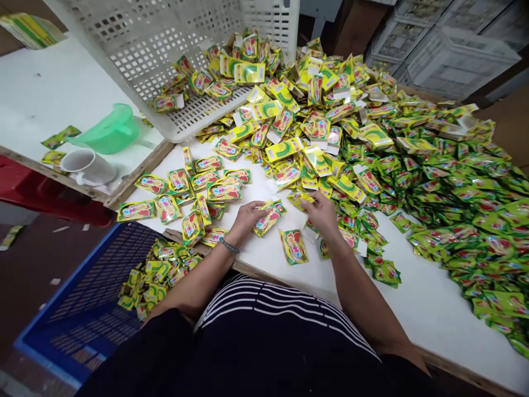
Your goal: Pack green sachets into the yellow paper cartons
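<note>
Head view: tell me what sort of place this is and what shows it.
Probably a small packing workshop: yellow-green boxes and green packets lie heaped on a white table, and white crates are stacked beyond it.

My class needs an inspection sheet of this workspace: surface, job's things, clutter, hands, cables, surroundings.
Surface: white tabletop, largely covered.
Job's things: green sachets heaped right; printed boxes grouped left; more boxes in a white basket.
Clutter: mug and green plastic scoop at left.
Hands: left hand, fingers closed on a small box; right hand pinches a yellow packet, type unclear.
Cables: nothing seen.
Surroundings: blue crate below, partly filled; white crates behind.
</note>
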Demonstrator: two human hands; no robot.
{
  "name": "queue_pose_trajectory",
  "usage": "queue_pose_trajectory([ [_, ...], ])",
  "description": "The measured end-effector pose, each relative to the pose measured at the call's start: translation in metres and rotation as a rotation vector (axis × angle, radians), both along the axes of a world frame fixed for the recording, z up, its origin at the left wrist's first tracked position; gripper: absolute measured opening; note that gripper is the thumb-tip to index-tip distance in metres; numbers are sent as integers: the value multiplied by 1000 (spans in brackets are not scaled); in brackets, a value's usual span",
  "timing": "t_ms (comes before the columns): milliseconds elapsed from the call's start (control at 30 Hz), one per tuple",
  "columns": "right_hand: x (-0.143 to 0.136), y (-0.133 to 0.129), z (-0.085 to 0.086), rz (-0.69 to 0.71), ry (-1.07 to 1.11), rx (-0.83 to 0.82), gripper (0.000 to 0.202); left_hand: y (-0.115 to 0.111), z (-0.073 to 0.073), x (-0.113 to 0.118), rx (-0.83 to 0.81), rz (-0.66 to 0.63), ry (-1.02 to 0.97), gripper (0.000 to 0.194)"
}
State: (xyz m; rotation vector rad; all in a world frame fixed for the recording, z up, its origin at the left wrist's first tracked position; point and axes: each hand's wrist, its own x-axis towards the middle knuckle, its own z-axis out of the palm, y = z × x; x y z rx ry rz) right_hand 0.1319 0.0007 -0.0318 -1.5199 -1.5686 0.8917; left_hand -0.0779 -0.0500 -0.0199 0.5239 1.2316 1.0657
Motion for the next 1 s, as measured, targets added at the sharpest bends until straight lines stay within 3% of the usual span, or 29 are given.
queue_pose_trajectory([
  [67,10,-6,9,68,161,-67,33,1,-1,1,4,-23,12,51],
  [133,14,-12,17,173,184,-69,32,1,-2,3,15,-62,14,51],
  [333,3,-18,24,239,-157,131,16,-2,0,6,5,-281,7,52],
  [467,-3,-22,23,353,-157,190,19,-5,3,6,-12,-286,-35,50],
  [733,-14,-39,19,295,-42,64,16,-6,5,11,35,-303,-126,48],
  [867,-13,-44,19,163,180,-33,35,-6,7,11,31,-282,-121,49],
  [1000,-16,-46,28,195,153,-49,38,-7,7,13,61,-306,-119,51],
])
